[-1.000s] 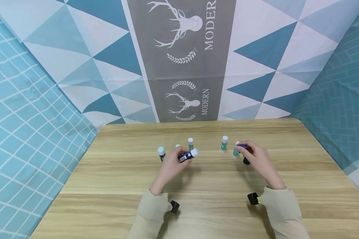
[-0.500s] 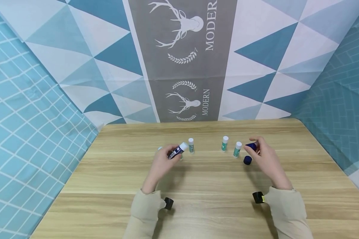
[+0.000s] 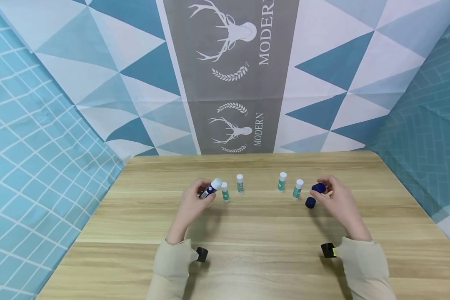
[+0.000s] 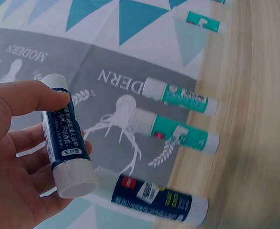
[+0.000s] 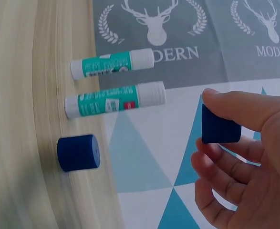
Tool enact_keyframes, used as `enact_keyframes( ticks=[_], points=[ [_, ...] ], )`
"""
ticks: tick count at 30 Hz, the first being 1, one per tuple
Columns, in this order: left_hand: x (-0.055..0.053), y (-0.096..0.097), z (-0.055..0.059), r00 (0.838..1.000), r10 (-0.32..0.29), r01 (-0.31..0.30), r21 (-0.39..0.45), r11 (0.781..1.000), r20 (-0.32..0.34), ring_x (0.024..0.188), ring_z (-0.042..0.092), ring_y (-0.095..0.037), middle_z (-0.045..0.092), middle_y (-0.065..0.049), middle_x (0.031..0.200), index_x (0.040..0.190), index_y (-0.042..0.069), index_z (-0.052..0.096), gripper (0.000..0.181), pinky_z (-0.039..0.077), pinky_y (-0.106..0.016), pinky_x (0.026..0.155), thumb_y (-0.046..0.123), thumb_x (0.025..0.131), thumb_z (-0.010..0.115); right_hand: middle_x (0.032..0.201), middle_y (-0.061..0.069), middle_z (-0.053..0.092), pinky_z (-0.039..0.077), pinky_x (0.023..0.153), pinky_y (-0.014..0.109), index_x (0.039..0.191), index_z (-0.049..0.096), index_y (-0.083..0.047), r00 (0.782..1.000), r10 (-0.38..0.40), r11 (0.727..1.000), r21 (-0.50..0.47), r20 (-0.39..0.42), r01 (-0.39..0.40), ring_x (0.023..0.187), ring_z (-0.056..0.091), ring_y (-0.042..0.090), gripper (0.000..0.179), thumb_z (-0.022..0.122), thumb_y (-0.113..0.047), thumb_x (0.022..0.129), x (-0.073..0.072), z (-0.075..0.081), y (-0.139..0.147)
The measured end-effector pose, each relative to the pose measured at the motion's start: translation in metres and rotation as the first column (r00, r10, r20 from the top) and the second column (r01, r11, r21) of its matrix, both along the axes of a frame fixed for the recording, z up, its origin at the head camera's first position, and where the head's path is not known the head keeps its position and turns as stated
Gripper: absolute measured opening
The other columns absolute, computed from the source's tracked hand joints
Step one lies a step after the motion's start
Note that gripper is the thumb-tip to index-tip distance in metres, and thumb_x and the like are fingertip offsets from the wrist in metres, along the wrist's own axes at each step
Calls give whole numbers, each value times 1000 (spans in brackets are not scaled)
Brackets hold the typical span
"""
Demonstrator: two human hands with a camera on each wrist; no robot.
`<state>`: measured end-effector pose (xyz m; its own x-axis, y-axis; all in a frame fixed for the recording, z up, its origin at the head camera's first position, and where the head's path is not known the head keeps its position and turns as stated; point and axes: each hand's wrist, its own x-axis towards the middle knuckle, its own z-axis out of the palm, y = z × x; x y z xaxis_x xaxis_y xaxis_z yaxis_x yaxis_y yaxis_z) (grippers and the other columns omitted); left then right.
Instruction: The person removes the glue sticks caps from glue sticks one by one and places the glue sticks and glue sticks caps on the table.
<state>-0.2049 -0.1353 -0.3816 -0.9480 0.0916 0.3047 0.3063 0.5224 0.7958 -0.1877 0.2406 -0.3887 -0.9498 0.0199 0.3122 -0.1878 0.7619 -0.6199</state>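
Note:
My left hand (image 3: 193, 198) grips a navy glue stick (image 4: 66, 129) between thumb and fingers, tilted above the table. Another navy glue stick (image 4: 154, 198) stands beside it in the left wrist view; in the head view the left hand mostly hides it. Just right of that hand stand two green glue sticks (image 3: 225, 192) with white caps. My right hand (image 3: 337, 199) pinches a small dark blue cylinder (image 5: 221, 125) off the table. Below and left of it, a matching blue cylinder (image 5: 78, 152) rests on the wood. Two more green glue sticks (image 5: 115, 99) stand to its left.
The wooden table (image 3: 247, 250) runs back to a wall cloth with a deer print (image 3: 232, 129). Blue patterned cloths (image 3: 30, 166) line both sides. A black wrist device (image 3: 201, 254) sits at each cuff.
My left hand has moved left with the navy glue stick, uncovering a green one. My right hand has drawn right with its blue cylinder, away from the green sticks, leaving the other cylinder in plain view.

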Motion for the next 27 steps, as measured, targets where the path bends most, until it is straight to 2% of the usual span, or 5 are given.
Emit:
enact_keyframes(
  ticks=[5,10,13,19,27],
  points=[
    [0,-13,2,998,54,-53,-17,998,15,83,58,-21,63,-9,93,103,6,59,30,47,-33,74,8,75,69,94,17,56,39,59,29,108,55,2,1000,-3,1000,26,-12,3,81,53,28,38,64,-25,84,0,-2,6],
    [-1,-25,3,994,104,-102,-40,994,35,84,58,-23,63,-10,93,104,6,59,30,46,-38,78,9,76,69,97,19,56,40,61,30,112,54,3,998,13,999,41,60,-16,86,54,33,39,62,-25,86,0,-2,9],
    [-3,-30,1,992,124,-121,-59,991,37,83,57,-23,63,-10,91,103,5,58,30,45,-36,77,10,75,68,100,20,56,41,62,31,115,52,4,995,15,999,43,100,-19,88,54,34,40,61,-22,86,-1,-3,10],
    [-6,-35,-1,984,160,-156,-61,986,79,89,58,-26,62,-15,97,107,0,54,32,46,-36,79,8,78,64,107,25,54,44,65,38,119,48,5,989,-3,999,34,150,-2,91,53,36,42,61,-14,84,-3,-8,14],
    [-7,-40,-5,970,209,-200,-85,976,127,94,57,-30,60,-20,101,108,-2,51,33,47,-41,84,5,77,61,110,29,53,44,66,38,118,47,7,978,-27,999,33,207,21,92,51,37,41,61,-12,83,-5,-16,22]
  ],
)
